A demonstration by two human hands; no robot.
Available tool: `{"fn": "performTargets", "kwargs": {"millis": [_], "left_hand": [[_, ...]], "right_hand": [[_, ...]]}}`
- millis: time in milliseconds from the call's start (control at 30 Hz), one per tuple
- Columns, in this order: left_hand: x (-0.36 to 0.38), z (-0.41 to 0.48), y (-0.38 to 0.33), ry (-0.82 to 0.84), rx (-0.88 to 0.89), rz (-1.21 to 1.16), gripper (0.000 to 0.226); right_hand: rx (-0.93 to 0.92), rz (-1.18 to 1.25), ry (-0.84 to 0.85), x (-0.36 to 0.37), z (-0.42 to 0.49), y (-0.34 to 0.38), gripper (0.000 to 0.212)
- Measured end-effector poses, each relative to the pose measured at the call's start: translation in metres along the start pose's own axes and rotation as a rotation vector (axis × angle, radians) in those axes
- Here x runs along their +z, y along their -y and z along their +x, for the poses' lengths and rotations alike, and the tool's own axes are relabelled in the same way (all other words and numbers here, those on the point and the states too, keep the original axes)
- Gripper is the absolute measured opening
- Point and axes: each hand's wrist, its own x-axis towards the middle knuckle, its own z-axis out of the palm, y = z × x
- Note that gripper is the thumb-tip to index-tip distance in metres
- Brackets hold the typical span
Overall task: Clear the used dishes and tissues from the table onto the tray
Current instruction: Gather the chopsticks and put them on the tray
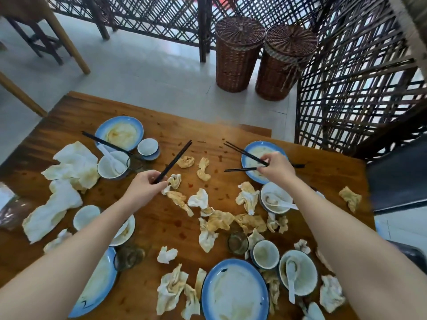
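My left hand [145,185] grips a pair of black chopsticks [176,159] that slant up and away over the middle of the wooden table [215,139]. My right hand [276,168] pinches another black pair [245,153] above a blue-rimmed plate [250,163] at the far right; a further black chopstick [240,169] lies across that plate under the hand. A third pair [101,142] rests on the far left plate [120,132] and bowl [112,165]. Several stained, crumpled tissues [217,219] lie scattered across the table. No tray is in view.
Blue-rimmed plates [234,292], bowls with white spoons [298,272], small cups [265,254] and glasses [238,242] crowd the near edge. Large tissues [74,165] lie at the left. Two wicker baskets [238,54] and lattice screens stand beyond the table; a dark chair [397,176] is at the right.
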Motion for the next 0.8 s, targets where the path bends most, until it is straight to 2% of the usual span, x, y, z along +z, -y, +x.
{"fn": "performTargets", "kwargs": {"millis": [300,433,600,800], "left_hand": [[0.014,0.015,-0.001,-0.012,-0.024,-0.021,0.01],[0.012,0.02,0.0,-0.02,-0.031,-0.024,0.007],[0.008,0.028,0.007,-0.027,-0.039,-0.02,0.006],[0.001,0.029,0.01,-0.039,-0.041,-0.065,0.005]], "right_hand": [[0.023,-0.244,0.088,0.024,0.042,-0.022,0.016],[0.016,-0.287,0.075,0.031,0.048,-0.025,0.016],[-0.087,-0.323,0.052,0.028,0.05,-0.021,0.006],[-0.235,-0.342,-0.156,0.003,0.042,0.001,0.017]]}}
